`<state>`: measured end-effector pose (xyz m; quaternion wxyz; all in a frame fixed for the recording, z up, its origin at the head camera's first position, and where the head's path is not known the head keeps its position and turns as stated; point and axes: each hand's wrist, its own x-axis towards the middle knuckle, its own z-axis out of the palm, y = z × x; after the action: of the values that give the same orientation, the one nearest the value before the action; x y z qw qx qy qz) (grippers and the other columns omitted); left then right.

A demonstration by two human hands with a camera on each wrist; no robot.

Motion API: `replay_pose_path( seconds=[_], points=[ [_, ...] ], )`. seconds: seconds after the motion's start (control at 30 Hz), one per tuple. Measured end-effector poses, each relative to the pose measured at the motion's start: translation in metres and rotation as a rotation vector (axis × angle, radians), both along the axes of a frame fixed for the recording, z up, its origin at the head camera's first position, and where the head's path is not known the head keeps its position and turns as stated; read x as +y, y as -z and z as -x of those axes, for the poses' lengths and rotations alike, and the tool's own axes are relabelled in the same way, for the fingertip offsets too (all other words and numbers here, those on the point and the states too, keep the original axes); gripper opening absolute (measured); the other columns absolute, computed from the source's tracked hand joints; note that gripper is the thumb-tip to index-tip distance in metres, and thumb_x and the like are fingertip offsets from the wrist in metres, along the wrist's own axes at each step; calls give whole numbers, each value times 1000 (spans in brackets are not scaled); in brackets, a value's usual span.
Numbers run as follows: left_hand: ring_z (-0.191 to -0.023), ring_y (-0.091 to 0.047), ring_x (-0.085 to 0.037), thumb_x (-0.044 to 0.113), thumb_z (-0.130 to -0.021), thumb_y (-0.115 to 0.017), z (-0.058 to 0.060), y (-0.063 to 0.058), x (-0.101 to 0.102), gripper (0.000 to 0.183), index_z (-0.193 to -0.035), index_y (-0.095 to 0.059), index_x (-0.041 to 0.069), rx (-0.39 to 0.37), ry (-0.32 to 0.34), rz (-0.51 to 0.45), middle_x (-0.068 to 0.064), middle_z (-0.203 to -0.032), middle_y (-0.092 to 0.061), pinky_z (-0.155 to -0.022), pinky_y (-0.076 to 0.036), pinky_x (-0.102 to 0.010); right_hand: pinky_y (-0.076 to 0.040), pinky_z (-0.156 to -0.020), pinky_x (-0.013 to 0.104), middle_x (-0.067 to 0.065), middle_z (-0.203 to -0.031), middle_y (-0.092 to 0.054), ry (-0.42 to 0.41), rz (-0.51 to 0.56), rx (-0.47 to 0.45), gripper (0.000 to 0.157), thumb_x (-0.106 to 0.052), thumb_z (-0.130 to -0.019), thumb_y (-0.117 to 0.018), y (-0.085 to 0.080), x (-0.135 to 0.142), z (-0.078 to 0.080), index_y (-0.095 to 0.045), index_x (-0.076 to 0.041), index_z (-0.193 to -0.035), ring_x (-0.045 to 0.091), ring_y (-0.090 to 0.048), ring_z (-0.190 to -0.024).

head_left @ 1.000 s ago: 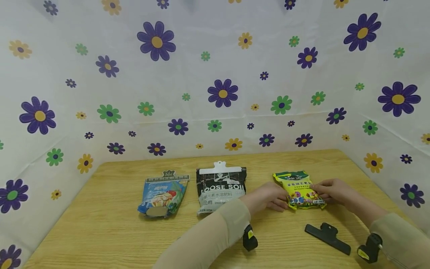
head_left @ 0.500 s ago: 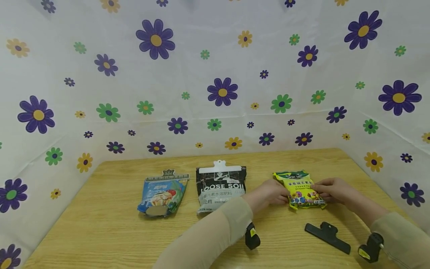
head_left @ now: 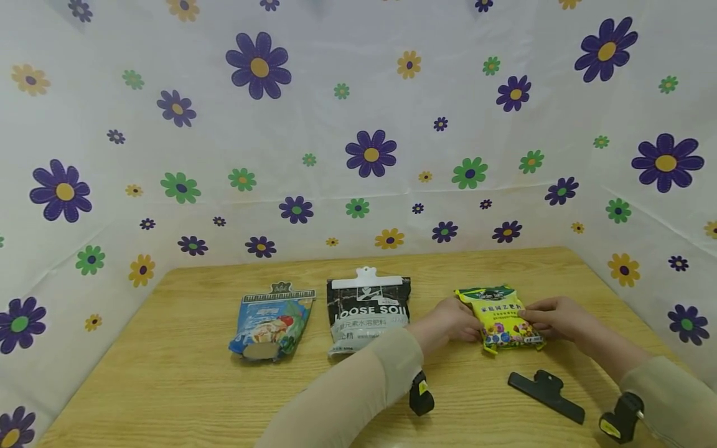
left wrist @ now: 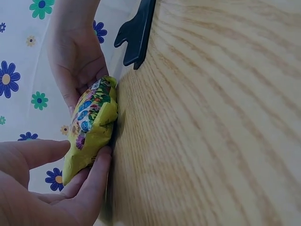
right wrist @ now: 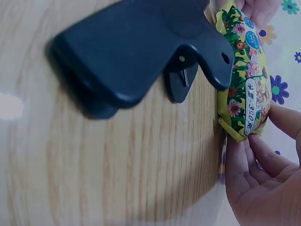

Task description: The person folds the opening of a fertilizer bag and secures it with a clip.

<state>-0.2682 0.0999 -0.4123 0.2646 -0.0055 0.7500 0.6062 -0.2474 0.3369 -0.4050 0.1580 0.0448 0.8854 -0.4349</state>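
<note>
In the head view, a yellow and green flower-printed packet [head_left: 506, 320] lies on the table's right side, between both hands. My left hand [head_left: 455, 320] holds its left edge; in the left wrist view the thumb is on the upper face and the fingers [left wrist: 96, 181] reach beneath. My right hand [head_left: 560, 320] grips the opposite edge, and in the right wrist view its fingers [right wrist: 237, 160] go under the packet's end. Nearer to me than the packet, a black clip [head_left: 546, 395] rests on the tabletop, touched by neither hand.
A blue bag [head_left: 271, 330] with a dark patterned clip [head_left: 280, 297] on top lies at the left. Beside it is a black and grey "LOOSE SOIL" bag [head_left: 366, 311] with a white clip [head_left: 366, 283]. A flower-printed sheet [head_left: 313, 124] encloses the wooden table [head_left: 185, 386].
My left fingers have tucked in further under the packet's left edge. The packet's near edge has shifted very slightly towards me. The bags and the black clip have stayed put.
</note>
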Motion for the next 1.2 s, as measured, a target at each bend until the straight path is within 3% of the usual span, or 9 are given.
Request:
replay_pose_path(
  seconds=[0.23,0.43,0.63,0.97,1.2],
  points=[
    [-102,-79,-31,-6,-93,-77,0,3,0,26,-118,-70,-11,28,-19,20,-19,-105,-77,-88,-67,-33,-63,-80,25,21,-124,-72,8,12,9,64,-32,-108,-63,0,-2,-2,-50,20,-143,7,-67,-97],
    [-101,-80,-31,-7,-93,-77,-1,4,-1,25,-117,-71,-12,40,-23,13,-19,-105,-78,-86,-68,-33,-65,-85,29,27,-128,-69,5,11,11,64,-31,-108,-63,-2,-4,-4,-50,21,-142,13,-70,-103],
    [-100,-80,-31,-7,-92,-77,-1,5,0,26,-117,-71,-12,45,-38,20,-19,-105,-77,-85,-68,-33,-64,-80,27,24,-122,-71,22,12,22,64,-30,-106,-66,-3,-6,-5,-52,21,-142,9,-68,-95],
    [-97,-80,-30,-9,-90,-78,-3,0,-4,20,-108,-71,-10,83,-59,21,-15,-103,-72,-84,-68,-32,-66,-89,33,34,-132,-64,16,7,42,67,-31,-107,-65,-4,-5,0,-47,22,-145,8,-70,-98],
    [-99,-80,-32,-10,-91,-77,-4,-1,-4,20,-109,-70,-10,85,-54,-16,-16,-103,-72,-84,-68,-34,-67,-86,29,35,-133,-63,30,8,51,66,-30,-106,-67,-3,-4,-1,-49,22,-144,7,-69,-96]
  ],
)
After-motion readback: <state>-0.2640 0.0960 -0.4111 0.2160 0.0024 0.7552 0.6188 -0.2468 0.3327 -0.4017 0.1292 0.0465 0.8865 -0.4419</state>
